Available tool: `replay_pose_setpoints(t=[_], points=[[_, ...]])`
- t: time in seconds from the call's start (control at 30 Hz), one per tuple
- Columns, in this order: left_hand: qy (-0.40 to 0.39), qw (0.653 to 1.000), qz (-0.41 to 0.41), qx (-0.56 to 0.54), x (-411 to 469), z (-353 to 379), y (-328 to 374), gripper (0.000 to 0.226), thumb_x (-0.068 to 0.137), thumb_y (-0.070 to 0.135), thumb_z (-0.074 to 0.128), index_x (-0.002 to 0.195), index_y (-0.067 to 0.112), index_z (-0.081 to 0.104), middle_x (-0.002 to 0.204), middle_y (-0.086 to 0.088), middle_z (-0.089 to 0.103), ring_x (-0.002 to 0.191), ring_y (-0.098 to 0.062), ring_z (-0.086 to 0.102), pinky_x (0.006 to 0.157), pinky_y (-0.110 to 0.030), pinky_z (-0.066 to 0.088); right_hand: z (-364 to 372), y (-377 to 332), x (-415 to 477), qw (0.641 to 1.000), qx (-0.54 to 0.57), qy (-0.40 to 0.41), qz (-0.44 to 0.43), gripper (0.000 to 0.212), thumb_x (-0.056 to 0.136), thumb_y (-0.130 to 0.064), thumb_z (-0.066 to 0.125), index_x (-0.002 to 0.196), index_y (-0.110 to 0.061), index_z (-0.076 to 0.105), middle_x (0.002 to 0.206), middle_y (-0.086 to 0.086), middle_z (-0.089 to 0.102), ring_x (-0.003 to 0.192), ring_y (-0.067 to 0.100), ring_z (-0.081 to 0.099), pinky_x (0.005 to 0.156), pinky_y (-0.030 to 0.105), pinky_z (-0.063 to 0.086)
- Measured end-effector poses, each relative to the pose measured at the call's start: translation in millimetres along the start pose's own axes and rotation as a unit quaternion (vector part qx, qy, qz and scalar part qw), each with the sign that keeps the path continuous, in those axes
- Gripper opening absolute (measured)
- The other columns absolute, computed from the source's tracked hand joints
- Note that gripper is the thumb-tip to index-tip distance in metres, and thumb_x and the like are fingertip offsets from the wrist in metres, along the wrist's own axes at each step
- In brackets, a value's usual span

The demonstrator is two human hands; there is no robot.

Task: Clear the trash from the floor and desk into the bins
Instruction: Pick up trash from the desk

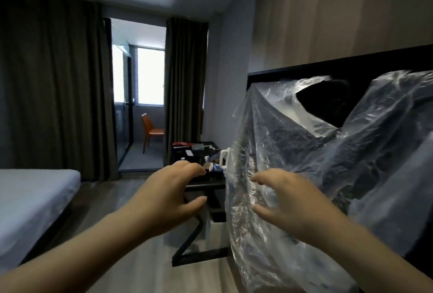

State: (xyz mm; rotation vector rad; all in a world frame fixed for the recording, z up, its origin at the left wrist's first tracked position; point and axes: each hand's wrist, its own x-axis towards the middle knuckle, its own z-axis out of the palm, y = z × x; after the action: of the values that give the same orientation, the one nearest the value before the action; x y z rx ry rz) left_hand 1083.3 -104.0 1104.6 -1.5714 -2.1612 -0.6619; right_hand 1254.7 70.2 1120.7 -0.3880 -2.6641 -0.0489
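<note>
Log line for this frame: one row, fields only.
phase: bag handling | left hand: open, free | right hand: open, at clear plastic bag | desk: litter not yet cleared

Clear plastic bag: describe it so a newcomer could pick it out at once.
Look right to the black panel on the wood-lined wall. In front of it, up in the air, is the clear plastic bag, the right hand at its lower left edge. It alone is see-through, crinkled and glossy; its neighbours are dark and solid.
</note>
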Motion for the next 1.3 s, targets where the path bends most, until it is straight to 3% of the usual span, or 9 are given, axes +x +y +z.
replay_pose_setpoints(t=[0.2, 0.63, 0.97, 1.3], points=[[-0.001, 0.998, -0.049, 0.039, 54.4, 27.8, -57.0, 0.046, 0.083, 0.047, 0.060, 0.126, 0.033, 0.049, 0.117, 0.015, 0.054, 0.105, -0.001, 0.051, 0.090, -0.019, 0.045, 40.5, 34.2, 88.3, 1.000, 0.008, 0.001, -0.027, 0.047, 0.086, -0.050, 0.057, 0.129, -0.036, 0.046, 0.124, -0.017, 0.054, 0.116, 0.004, 0.049, 0.094, 0.024, 0.042], [-0.024, 0.996, -0.075, 0.033, 135.3, 98.0, -202.6, 0.048, 0.083, 0.049, 0.059, 0.127, 0.034, 0.048, 0.121, 0.017, 0.053, 0.109, 0.000, 0.050, 0.091, -0.015, 0.041, 143.9, 62.1, 238.0, 0.999, 0.016, -0.028, -0.032, 0.047, 0.085, -0.051, 0.056, 0.129, -0.038, 0.046, 0.123, -0.022, 0.053, 0.114, 0.001, 0.049, 0.093, 0.020, 0.041], [-0.034, 0.997, -0.072, 0.012, 201.8, 120.1, -370.5, 0.050, 0.083, 0.049, 0.059, 0.129, 0.034, 0.048, 0.122, 0.019, 0.052, 0.111, 0.002, 0.050, 0.090, -0.011, 0.037, 225.8, 46.3, 382.4, 0.999, 0.021, -0.038, 0.008, 0.048, 0.084, -0.053, 0.057, 0.129, -0.041, 0.045, 0.125, -0.026, 0.050, 0.115, -0.003, 0.047, 0.089, 0.013, 0.036], [-0.084, 0.993, -0.082, -0.025, 273.1, 197.8, -487.6, 0.049, 0.084, 0.047, 0.060, 0.130, 0.035, 0.047, 0.125, 0.019, 0.052, 0.113, 0.002, 0.049, 0.086, -0.008, 0.032, 326.4, 76.2, 487.0, 0.992, 0.056, -0.087, 0.069, 0.051, 0.084, -0.051, 0.060, 0.131, -0.039, 0.046, 0.127, -0.023, 0.051, 0.117, -0.003, 0.048, 0.094, 0.015, 0.037]])
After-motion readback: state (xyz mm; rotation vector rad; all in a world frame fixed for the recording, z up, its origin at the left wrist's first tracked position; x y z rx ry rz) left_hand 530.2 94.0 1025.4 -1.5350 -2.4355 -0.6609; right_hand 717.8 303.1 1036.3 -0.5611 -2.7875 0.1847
